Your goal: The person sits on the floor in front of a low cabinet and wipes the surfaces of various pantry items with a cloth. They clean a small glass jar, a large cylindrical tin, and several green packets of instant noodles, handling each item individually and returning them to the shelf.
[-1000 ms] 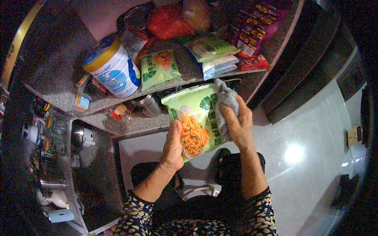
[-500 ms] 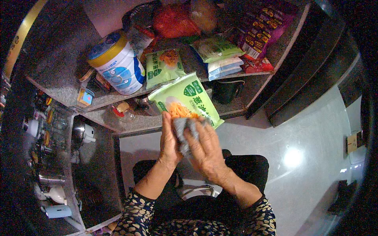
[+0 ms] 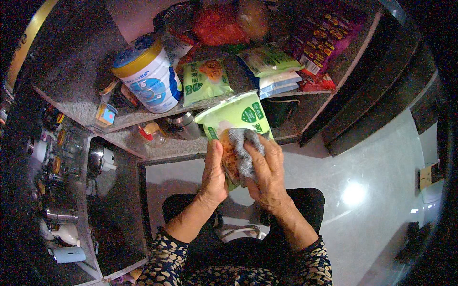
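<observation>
My left hand grasps a green noodle packet by its lower left side, thumb up at the edge, the other fingers hidden behind it. My right hand is closed on a crumpled grey cloth and presses it against the packet's front, covering part of the noodle picture. I have the packet tilted in the air in front of me, its top end toward the shelf, above the pale floor.

On that shelf, a white and blue tin with a gold band stands to the left. Just beside it lies another green packet. Farther right, a green pack rests on pale blue packs, with a purple bag near them. Lower down, beneath the shelf, I see a metal flask and a clear jar, near each other.
</observation>
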Available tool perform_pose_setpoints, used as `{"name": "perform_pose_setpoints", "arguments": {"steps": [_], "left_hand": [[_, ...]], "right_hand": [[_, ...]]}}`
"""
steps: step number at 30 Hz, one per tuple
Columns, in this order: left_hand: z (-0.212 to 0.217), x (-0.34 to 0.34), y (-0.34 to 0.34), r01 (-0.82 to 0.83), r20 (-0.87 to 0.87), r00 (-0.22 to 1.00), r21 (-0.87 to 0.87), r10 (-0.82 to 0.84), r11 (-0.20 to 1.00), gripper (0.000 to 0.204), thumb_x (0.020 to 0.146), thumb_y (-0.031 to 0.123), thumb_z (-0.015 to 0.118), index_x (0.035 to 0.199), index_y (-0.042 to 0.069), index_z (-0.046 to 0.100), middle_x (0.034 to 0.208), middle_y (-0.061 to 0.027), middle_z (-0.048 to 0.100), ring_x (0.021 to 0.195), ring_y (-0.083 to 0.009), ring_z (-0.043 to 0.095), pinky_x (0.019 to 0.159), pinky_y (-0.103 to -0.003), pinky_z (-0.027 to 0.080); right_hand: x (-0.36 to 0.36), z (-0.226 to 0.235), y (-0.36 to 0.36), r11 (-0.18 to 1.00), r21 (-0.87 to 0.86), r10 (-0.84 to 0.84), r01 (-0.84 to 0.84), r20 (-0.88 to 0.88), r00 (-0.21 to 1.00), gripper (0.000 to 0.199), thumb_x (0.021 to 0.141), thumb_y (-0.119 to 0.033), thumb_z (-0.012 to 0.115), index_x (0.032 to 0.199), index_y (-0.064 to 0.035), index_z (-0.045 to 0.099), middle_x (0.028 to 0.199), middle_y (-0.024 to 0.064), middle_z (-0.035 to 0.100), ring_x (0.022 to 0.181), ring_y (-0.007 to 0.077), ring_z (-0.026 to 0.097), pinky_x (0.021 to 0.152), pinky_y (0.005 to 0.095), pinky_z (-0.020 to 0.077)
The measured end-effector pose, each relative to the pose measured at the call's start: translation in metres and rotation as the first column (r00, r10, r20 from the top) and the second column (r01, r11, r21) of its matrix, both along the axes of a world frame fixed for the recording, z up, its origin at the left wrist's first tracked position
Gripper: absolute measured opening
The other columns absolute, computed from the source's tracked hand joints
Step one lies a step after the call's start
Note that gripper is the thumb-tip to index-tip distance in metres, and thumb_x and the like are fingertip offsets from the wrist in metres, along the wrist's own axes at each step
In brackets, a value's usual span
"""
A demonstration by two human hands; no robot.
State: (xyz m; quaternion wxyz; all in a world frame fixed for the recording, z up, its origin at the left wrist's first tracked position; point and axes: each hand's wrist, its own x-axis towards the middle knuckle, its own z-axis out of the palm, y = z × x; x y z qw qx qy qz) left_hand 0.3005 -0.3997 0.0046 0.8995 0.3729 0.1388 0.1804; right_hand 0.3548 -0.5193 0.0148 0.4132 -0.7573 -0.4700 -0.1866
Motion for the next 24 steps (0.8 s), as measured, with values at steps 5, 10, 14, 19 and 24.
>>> {"name": "perform_pose_setpoints", "arguments": {"steps": [5, 10, 14, 19, 24], "left_hand": [[-0.003, -0.005, -0.001, 0.156, 0.081, 0.985, -0.007, -0.155, 0.988, 0.055, 0.094, 0.044, 0.041, 0.135, 0.01, 0.028, 0.129, -0.0095, 0.044, 0.115, -0.0222, 0.049, 0.097, -0.039, 0.042], [-0.007, -0.011, -0.004, 0.178, 0.043, 0.982, 0.08, -0.182, 0.981, 0.054, 0.096, 0.039, 0.039, 0.138, 0.009, 0.024, 0.133, -0.0099, 0.041, 0.119, -0.0219, 0.045, 0.097, -0.038, 0.042], [-0.011, -0.014, -0.001, 0.219, 0.004, 0.976, 0.086, -0.22, 0.972, 0.054, 0.096, 0.042, 0.036, 0.138, 0.01, 0.025, 0.131, -0.0074, 0.043, 0.117, -0.0187, 0.047, 0.095, -0.035, 0.043], [-0.002, -0.016, -0.007, 0.256, -0.054, 0.967, 0.178, -0.25, 0.95, 0.059, 0.094, 0.048, 0.036, 0.139, 0.01, 0.025, 0.127, -0.0046, 0.045, 0.114, -0.0152, 0.047, 0.092, -0.032, 0.043], [-0.008, -0.014, -0.006, 0.217, -0.059, 0.976, 0.372, -0.21, 0.902, 0.062, 0.094, 0.046, 0.038, 0.14, 0.007, 0.022, 0.132, -0.0076, 0.041, 0.118, -0.0181, 0.044, 0.099, -0.035, 0.037]], "right_hand": [[0.011, 0.009, -0.005, 0.992, 0.088, -0.086, 0.09, -0.05, 0.995, 0.059, 0.062, -0.01, 0.067, 0.118, -0.0043, 0.051, 0.117, 0.0219, 0.046, 0.103, 0.0387, 0.045, 0.089, 0.0462, 0.0379], [0.014, 0.019, -0.012, 0.979, 0.166, -0.069, 0.117, -0.271, 0.96, 0.067, 0.059, -0.009, 0.069, 0.124, -0.0064, 0.05, 0.116, 0.0195, 0.047, 0.102, 0.0362, 0.046, 0.089, 0.0437, 0.0385], [0.009, 0.021, -0.009, 0.999, 0.038, 0.009, -0.011, 0.055, 0.998, 0.068, 0.05, -0.011, 0.071, 0.117, -0.0082, 0.058, 0.117, 0.0167, 0.047, 0.104, 0.0352, 0.044, 0.09, 0.0449, 0.0372], [0.007, 0.028, -0.01, 0.997, -0.023, 0.073, -0.071, 0.053, 0.996, 0.07, 0.051, -0.015, 0.071, 0.119, -0.0114, 0.056, 0.117, 0.0174, 0.048, 0.101, 0.0369, 0.046, 0.089, 0.0464, 0.0395], [0.016, 0.03, -0.01, 0.986, 0.08, -0.133, 0.144, -0.127, 0.983, 0.051, 0.062, -0.001, 0.061, 0.113, -0.0039, 0.057, 0.114, 0.02, 0.048, 0.105, 0.0374, 0.046, 0.091, 0.041, 0.0387]]}}
